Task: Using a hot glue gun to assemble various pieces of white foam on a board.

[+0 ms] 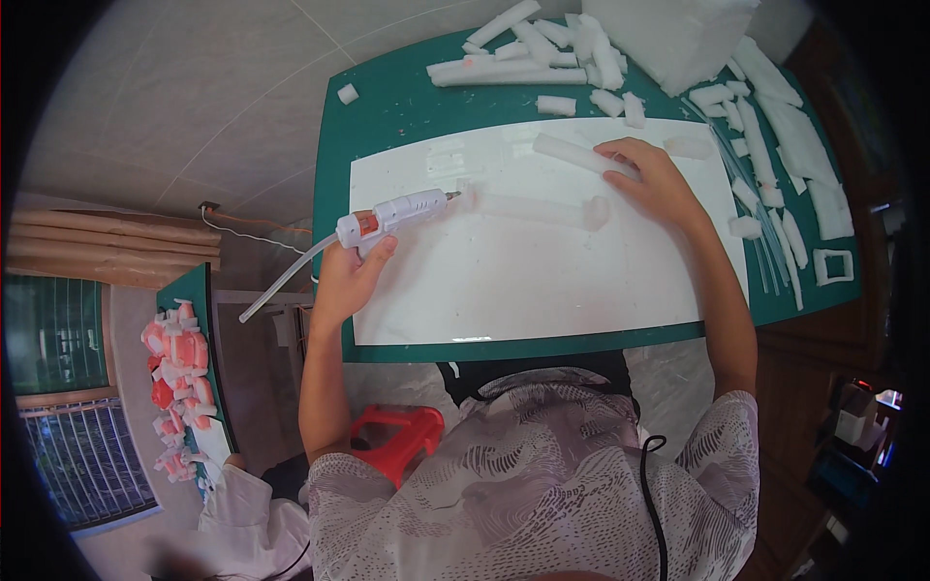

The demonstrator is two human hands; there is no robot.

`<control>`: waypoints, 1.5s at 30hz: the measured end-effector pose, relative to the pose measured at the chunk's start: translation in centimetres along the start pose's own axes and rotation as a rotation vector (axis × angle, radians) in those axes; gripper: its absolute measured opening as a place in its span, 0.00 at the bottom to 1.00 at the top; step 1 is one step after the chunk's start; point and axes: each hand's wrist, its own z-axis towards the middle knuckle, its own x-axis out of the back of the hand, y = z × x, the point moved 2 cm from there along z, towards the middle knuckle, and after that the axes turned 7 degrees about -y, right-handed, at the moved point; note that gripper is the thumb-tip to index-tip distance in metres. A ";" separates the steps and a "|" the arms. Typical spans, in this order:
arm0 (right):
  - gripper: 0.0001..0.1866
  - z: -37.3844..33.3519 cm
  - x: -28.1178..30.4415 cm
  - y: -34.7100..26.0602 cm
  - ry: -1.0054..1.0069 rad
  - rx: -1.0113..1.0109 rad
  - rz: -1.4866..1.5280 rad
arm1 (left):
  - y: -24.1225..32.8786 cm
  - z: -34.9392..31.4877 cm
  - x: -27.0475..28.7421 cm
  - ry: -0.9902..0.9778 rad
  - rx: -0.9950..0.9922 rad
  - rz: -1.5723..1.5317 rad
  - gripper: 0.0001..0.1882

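My left hand [347,281] is closed around the grip of a white hot glue gun [412,208]. A long translucent glue stick [286,288] juts from the gun's rear, and its nozzle points right, close to a small whitish foam block [469,197]. From that block a pale foam strip [533,208] runs right across the white board [523,300], with another small foam block [595,213] at its far end. Farther back, my right hand [651,179] grips the right end of a white foam bar [567,152] between thumb and fingers, just at the board's surface.
Foam offcuts [513,73] lie piled along the back of the green table [407,116], beside a big white foam block [668,39]. More foam strips and clear glue sticks [765,242] lie at the right. Below left stands a red stool [397,436]; a person [247,513] sits by another table.
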 end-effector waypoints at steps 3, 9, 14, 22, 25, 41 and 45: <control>0.16 0.0 0.1 0.0 -0.004 -0.001 0.002 | 0.4 -0.1 0.1 0.002 -0.010 -0.037 0.16; 0.16 0.1 0.0 0.2 0.007 0.021 0.009 | 0.4 0.0 0.4 0.043 0.018 -0.196 0.14; 0.16 0.0 -0.1 0.0 -0.004 0.010 0.003 | 0.7 -0.2 0.4 0.065 -0.004 -0.215 0.14; 0.16 -0.3 -0.2 0.9 0.045 0.026 0.017 | 1.4 -0.1 0.9 0.224 -0.206 -0.464 0.21; 0.16 0.1 -0.3 1.0 0.030 0.119 0.082 | 3.7 0.0 -0.2 0.132 -0.194 -0.431 0.22; 0.18 -0.1 -0.2 1.3 0.002 0.129 0.048 | 8.8 4.8 -8.7 -0.292 -0.030 -0.049 0.16; 0.18 -0.2 -0.2 1.3 0.003 0.137 0.006 | 9.1 5.1 -8.8 -0.276 -0.014 0.016 0.18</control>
